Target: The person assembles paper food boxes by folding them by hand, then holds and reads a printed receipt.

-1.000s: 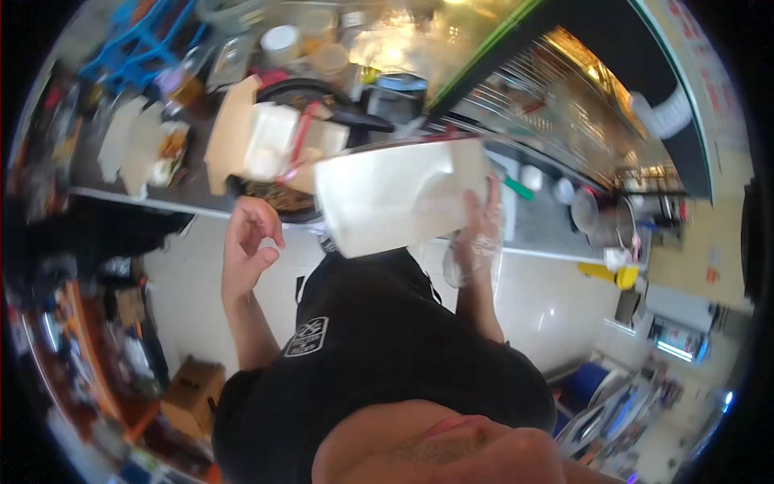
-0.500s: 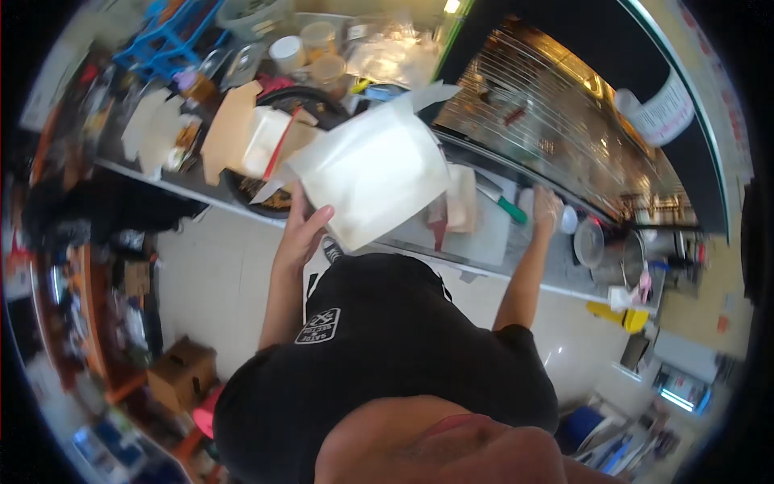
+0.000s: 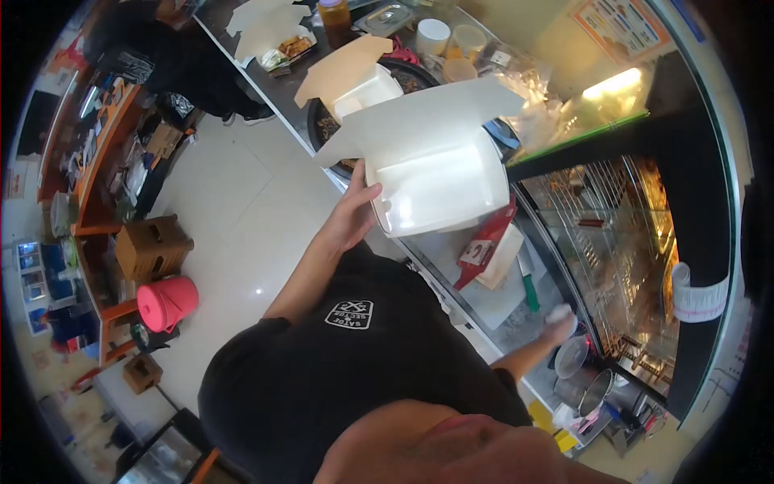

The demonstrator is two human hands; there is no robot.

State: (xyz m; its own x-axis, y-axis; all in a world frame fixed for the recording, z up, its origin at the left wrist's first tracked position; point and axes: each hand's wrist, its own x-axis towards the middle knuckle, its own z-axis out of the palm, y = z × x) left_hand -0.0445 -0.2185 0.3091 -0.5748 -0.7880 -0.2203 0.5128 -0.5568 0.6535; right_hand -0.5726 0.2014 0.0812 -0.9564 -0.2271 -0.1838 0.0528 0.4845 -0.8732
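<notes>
A white paper takeaway box (image 3: pixel 439 194) is held up over the counter, its lid raised and its bare inside facing me. My left hand (image 3: pixel 353 211) is closed on the box's left side, thumb at the near corner. My right hand (image 3: pixel 558 325) is low over the counter's right end, near a clear plastic container (image 3: pixel 572 355). Something whitish shows at its blurred fingers; I cannot tell if they hold it. Between the hands, a red packet (image 3: pixel 486 248), a pale flat piece (image 3: pixel 504 256) and a green-handled knife (image 3: pixel 529 289) lie on a white cutting board (image 3: pixel 493 305).
A lit glass display cabinet (image 3: pixel 601 234) with wire racks flanks the counter on the right. Behind my box are another open box (image 3: pixel 369 93), a dark round pan (image 3: pixel 413 74) and lidded tubs (image 3: pixel 433 36). A person in dark clothes (image 3: pixel 173 60) stands at upper left.
The view has swung round. The box in my left hand has tilted, so its inside now shows. My right hand remains by the counter's right end.
</notes>
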